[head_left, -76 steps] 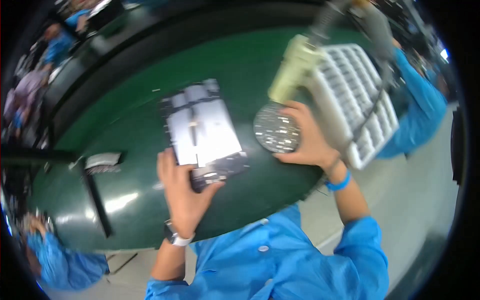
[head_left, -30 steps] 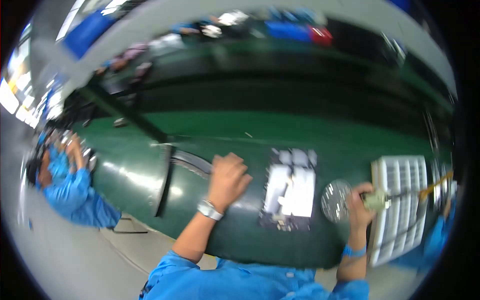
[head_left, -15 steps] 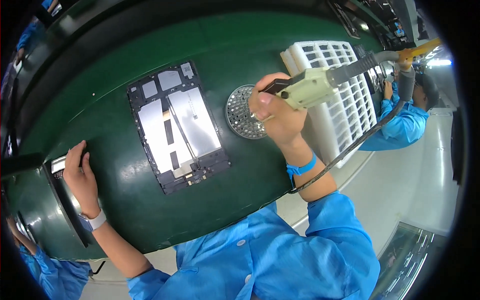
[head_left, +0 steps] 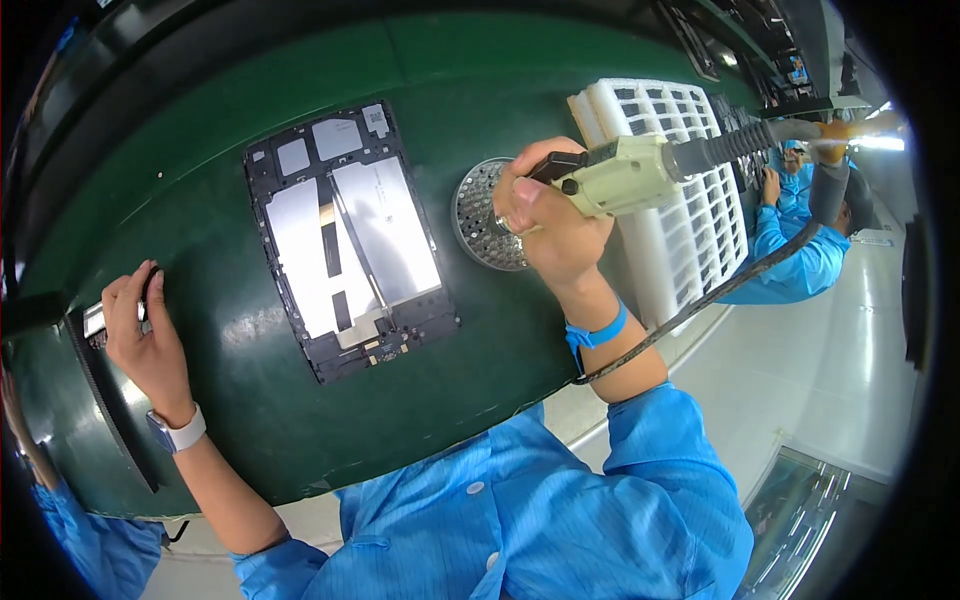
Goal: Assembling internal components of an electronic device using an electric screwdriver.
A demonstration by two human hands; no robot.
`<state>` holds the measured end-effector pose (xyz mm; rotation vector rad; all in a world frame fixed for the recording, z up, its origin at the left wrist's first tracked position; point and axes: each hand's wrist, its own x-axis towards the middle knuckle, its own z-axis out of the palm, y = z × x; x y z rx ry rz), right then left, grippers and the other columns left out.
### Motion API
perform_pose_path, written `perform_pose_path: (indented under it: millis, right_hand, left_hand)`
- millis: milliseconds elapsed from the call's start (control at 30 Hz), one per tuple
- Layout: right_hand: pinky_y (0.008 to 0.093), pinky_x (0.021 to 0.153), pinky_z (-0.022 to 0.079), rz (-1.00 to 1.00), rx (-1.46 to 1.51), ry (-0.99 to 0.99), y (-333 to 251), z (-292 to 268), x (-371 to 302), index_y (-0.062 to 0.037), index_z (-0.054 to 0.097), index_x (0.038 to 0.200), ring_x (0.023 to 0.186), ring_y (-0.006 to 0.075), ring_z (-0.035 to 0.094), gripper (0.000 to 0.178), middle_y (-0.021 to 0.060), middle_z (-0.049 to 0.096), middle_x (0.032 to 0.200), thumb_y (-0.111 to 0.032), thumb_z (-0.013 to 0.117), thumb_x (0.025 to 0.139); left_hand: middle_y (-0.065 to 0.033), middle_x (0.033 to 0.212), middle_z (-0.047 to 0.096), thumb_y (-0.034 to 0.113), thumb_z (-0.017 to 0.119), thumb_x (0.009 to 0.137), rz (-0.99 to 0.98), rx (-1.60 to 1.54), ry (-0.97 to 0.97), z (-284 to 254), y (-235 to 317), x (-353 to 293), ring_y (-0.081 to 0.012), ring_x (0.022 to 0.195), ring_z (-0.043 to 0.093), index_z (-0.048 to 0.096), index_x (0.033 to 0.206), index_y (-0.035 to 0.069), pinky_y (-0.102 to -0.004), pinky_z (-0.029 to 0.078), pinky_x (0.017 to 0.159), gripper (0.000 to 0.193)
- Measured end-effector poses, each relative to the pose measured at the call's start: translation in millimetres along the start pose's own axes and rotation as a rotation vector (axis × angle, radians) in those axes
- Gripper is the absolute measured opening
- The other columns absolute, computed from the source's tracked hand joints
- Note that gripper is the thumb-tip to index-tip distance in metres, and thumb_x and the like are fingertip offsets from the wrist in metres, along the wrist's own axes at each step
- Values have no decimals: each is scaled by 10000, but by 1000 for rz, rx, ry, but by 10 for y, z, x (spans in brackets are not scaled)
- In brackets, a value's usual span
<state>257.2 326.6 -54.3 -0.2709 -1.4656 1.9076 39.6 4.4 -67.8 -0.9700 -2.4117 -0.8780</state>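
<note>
An opened tablet (head_left: 395, 240), its dark frame around silvery panels and a black flex strip, lies on the green bench mat. Beside its right edge, my right hand (head_left: 560, 225) is wrapped round a pale green electric screwdriver (head_left: 630, 175) with a black lever. The driver's tip is hidden by the hand, over a round metal screw dish (head_left: 480, 215) full of small holes. My left hand (head_left: 145, 340) is at the bench's left side, thumb and fingers drawn together around a small dark thing (head_left: 153, 272) whose kind I cannot make out.
White foam trays with grid cells (head_left: 690, 190) stand right of the dish. A braided cord (head_left: 720, 290) runs past my right wrist, which wears a blue strap (head_left: 598, 330). A dark raised strip (head_left: 110, 410) edges the left side. Co-workers in blue (head_left: 790, 250) sit nearby.
My left hand has shifted slightly up and left, its fingers closing on a small dark thing. My right hand stays over the dish with the screwdriver. The view has shifted a little.
</note>
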Motion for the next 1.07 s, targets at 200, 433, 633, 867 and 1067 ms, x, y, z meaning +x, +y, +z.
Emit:
perform_pose_path:
  millis: [200,433,633,867,1067]
  right_hand:
    - [250,504,426,11,-54,13,-27,24,-2,27,616,950,569,100,537,143,51,585,704,90,626,823]
    - [232,531,435,-18,-245,-6,-32,41,-28,26,634,996,601,81,546,192,43,621,752,73,676,815]
    - [228,580,469,-106,-40,6,-245,-69,-47,51,625,1049,619,89,559,228,69,649,811,76,635,823]
    - [240,672,509,-95,-144,68,-146,23,-83,23,652,1034,765,95,616,262,67,665,939,99,695,787]
    - [256,743,530,-159,-219,96,-212,-25,-69,0,666,1041,820,108,630,271,76,682,973,84,716,788]
  left_hand:
    - [-107,890,678,-49,685,901,-22,-25,-3,-8,26,19,-197,834,641,708,1020,-42,-299,521,779,121]
    - [-85,1005,696,-52,719,894,-239,-345,52,43,-23,-84,-148,889,660,688,1030,-63,-263,534,818,139]
    - [-72,941,691,-22,748,870,-359,-605,-110,168,562,172,-113,850,649,714,1089,-54,-235,529,780,224]
    - [-40,846,692,57,753,883,-267,-662,-470,1071,1054,896,-92,721,619,720,1083,-59,-226,508,688,234]
    - [-84,839,744,105,758,866,-266,-496,-503,1459,1110,966,-210,669,659,762,1071,8,-317,550,705,226]
